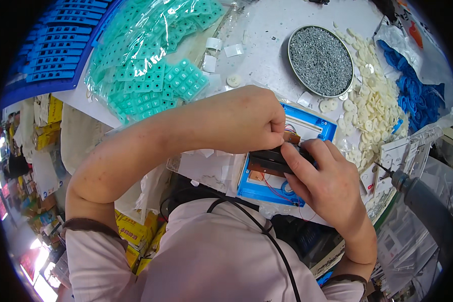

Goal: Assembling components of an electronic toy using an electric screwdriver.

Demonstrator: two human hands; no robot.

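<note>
A blue plastic casing [265, 190] with a white inside lies on the table in front of me. Across its middle sits a black, bar-shaped part [268, 165], with small brown circuit boards and thin red wires [273, 187] beside it. My right hand [323, 176] is closed on the right end of the black part, thumb and fingers around it. Curled over the far side of that part, my left hand [260, 121] is closed with its fingertips pressed together near the wires. Whatever it pinches is hidden behind the knuckles.
A round tin of small screws [321, 60] stands at the back, beside a heap of cream plastic discs [370, 100]. Blue parts [418, 93] lie farther right. A bag of green keypads [141, 65] and a blue rack [60, 50] occupy the left. An electric screwdriver [418, 196] is at right.
</note>
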